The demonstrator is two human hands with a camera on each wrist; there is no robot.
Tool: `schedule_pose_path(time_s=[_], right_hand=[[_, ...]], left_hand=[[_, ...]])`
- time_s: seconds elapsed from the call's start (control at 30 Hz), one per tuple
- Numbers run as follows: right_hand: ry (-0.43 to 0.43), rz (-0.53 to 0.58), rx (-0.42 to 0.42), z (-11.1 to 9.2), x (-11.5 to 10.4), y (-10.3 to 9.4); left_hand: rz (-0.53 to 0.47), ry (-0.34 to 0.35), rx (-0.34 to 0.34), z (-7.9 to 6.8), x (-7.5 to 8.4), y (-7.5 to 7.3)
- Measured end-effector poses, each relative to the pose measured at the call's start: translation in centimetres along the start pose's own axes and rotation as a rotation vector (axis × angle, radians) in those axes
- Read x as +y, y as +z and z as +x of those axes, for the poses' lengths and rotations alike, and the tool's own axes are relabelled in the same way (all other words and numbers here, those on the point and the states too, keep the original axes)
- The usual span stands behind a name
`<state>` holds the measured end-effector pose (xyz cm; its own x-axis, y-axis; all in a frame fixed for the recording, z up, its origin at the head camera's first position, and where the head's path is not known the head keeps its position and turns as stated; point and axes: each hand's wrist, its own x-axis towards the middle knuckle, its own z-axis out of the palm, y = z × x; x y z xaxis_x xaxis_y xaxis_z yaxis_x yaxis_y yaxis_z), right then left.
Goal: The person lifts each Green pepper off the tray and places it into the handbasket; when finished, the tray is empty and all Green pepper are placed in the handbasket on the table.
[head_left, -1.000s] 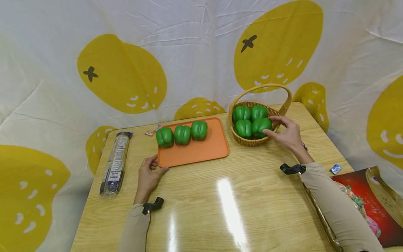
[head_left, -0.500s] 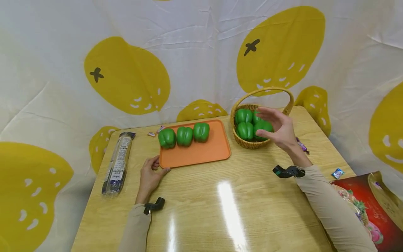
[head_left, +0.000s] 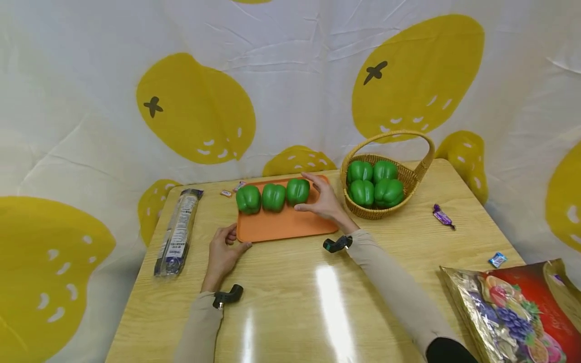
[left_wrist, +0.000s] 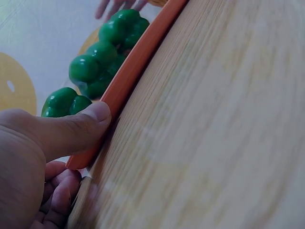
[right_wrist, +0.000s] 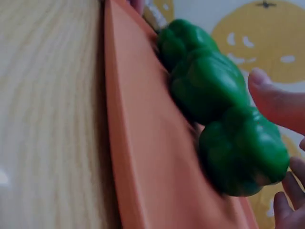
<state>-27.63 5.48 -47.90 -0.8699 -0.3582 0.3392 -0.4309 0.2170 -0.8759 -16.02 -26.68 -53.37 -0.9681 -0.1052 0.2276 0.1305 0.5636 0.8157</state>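
Three green bell peppers stand in a row on an orange tray (head_left: 272,231). My left hand (head_left: 223,254) holds the tray's near left corner; in the left wrist view its thumb (left_wrist: 97,112) lies on the rim and the other fingers curl at the corner. My right hand (head_left: 324,204) is over the tray's right part, thumb and fingers spread on either side of the rightmost bell pepper (head_left: 298,191). In the right wrist view that thumb (right_wrist: 271,95) stands apart from the pepper's surface, with fingertips right at its far side.
A wicker basket (head_left: 376,214) with a tall handle holds several more green bell peppers, right of the tray. A long plastic-wrapped packet (head_left: 179,232) lies at the left. Small wrapped candies, one purple (head_left: 443,217), dot the table. A red and gold bag (head_left: 517,307) lies front right.
My right hand has let go of a bell pepper in the basket and moved left to the rightmost pepper on the tray. The left hand stays on the tray's corner.
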Motion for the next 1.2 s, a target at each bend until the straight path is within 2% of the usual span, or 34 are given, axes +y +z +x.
schedule_pose_path(time_s=[0.13, 0.27, 0.37, 0.5, 0.57, 0.67, 0.73, 0.8, 0.9, 1.0, 1.2], right_hand=[[0.049, -0.019, 0.016, 1.1, 3.2, 0.9], [0.066, 0.006, 0.038, 1.1, 4.1, 0.9], [0.078, -0.011, 0.047, 0.4, 3.3, 0.4], [0.081, 0.02, 0.032, -1.2, -0.8, -1.2], [0.055, 0.036, 0.02, -2.0, -3.6, -2.3], [-0.036, 0.035, 0.014, -3.1, -7.0, -4.5], [-0.083, 0.041, 0.021, -3.9, -8.6, -6.2], [-0.107, 0.065, 0.041, -4.6, -9.2, -8.2], [-0.127, 0.1, 0.088, -5.6, -8.9, -11.5], [-0.138, 0.151, 0.138, -6.5, -7.6, -14.8], [-0.109, 0.288, 0.141, -6.6, -4.5, -19.5]], left_hand=[[0.009, -0.004, 0.0, -0.1, 0.0, 0.0], [0.011, -0.008, -0.004, -0.3, 0.0, 0.2], [0.009, -0.012, -0.01, -0.4, 0.0, 0.4], [0.019, -0.002, -0.012, -0.4, 0.2, 0.5], [0.027, 0.003, -0.004, -0.4, 0.2, 0.5], [0.035, 0.003, 0.007, -0.4, 0.2, 0.2], [0.039, -0.001, 0.012, -0.4, 0.1, 0.1], [0.039, -0.001, 0.016, -0.4, 0.0, 0.0], [0.038, 0.002, 0.017, -0.3, -0.1, 0.0], [0.034, 0.004, 0.01, -0.4, -0.1, 0.3], [0.03, 0.007, 0.008, -0.4, -0.2, 0.2]])
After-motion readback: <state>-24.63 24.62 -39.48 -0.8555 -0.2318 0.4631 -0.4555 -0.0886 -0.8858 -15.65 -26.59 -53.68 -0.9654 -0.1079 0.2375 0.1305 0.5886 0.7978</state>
